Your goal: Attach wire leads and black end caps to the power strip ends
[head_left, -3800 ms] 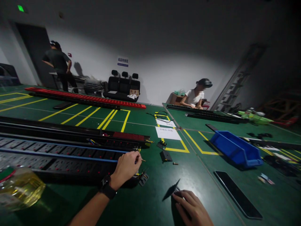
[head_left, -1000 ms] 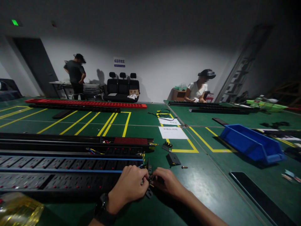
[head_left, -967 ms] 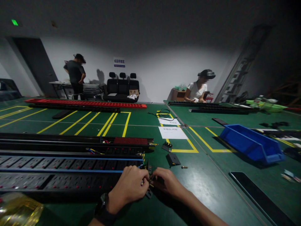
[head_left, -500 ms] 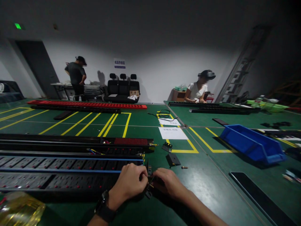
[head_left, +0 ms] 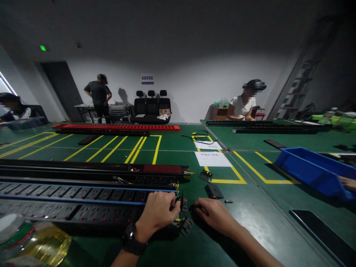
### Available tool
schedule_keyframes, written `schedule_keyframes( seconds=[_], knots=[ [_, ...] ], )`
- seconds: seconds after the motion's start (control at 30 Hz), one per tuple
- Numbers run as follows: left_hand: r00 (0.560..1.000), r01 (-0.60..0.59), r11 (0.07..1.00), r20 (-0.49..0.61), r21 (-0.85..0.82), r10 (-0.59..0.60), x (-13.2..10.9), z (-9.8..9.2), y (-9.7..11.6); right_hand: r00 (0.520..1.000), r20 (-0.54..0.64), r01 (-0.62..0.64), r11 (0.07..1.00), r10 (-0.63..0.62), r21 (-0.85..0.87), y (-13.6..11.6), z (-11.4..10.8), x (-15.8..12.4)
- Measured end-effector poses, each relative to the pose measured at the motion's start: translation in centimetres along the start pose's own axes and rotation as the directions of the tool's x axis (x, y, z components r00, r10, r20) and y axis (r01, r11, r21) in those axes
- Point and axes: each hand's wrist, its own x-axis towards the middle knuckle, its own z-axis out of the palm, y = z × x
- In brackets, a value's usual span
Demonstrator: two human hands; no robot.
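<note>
My left hand (head_left: 160,209), with a watch on its wrist, is closed on a black end plate (head_left: 184,204) at the right ends of the long black socket strips (head_left: 102,195). Just below that plate, a second small black end piece (head_left: 186,227) with wires beside it sits at the nearer strip's end. My right hand (head_left: 215,214) is held a little to the right, apart from the plate, fingers pinched together. What lies between those fingertips is dark and too small to make out. Beyond them are a black cover piece (head_left: 214,191) and a small screw-like part (head_left: 228,201).
A bottle of yellow liquid (head_left: 52,241) stands at near left. On the right lie a phone (head_left: 319,230) and a blue bin (head_left: 308,167), with another person's hand (head_left: 347,182) at its edge. White paper sheets (head_left: 213,159) and a red rail (head_left: 116,127) lie farther back.
My right hand has drawn away to the right from the end pieces. My left hand stays at the strip ends. Another person's hand has appeared at the blue bin; the view has turned left.
</note>
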Motion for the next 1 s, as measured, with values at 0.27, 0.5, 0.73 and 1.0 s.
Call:
schedule_keyframes(
  seconds=[0.27,0.5,0.73,1.0],
  knots=[
    [1.000,-0.014,0.998,-0.014,0.059,0.015,0.06,0.48,-0.33,1.000,-0.003,-0.011,1.000,0.011,-0.006,-0.15,-0.03,0.00],
    [0.998,-0.043,0.997,-0.033,0.066,0.045,-0.02,0.44,-0.18,1.000,-0.019,-0.016,1.000,0.016,0.011,-0.12,0.10,0.04],
    [0.998,-0.049,0.997,-0.035,0.066,0.052,-0.08,0.50,-0.26,0.999,-0.016,-0.035,0.999,0.035,0.016,-0.05,0.05,0.09],
    [0.997,-0.062,0.994,-0.034,0.091,0.065,0.05,0.66,-0.40,0.999,-0.010,-0.048,0.998,0.049,0.052,-0.39,-0.21,0.12]
  ],
)
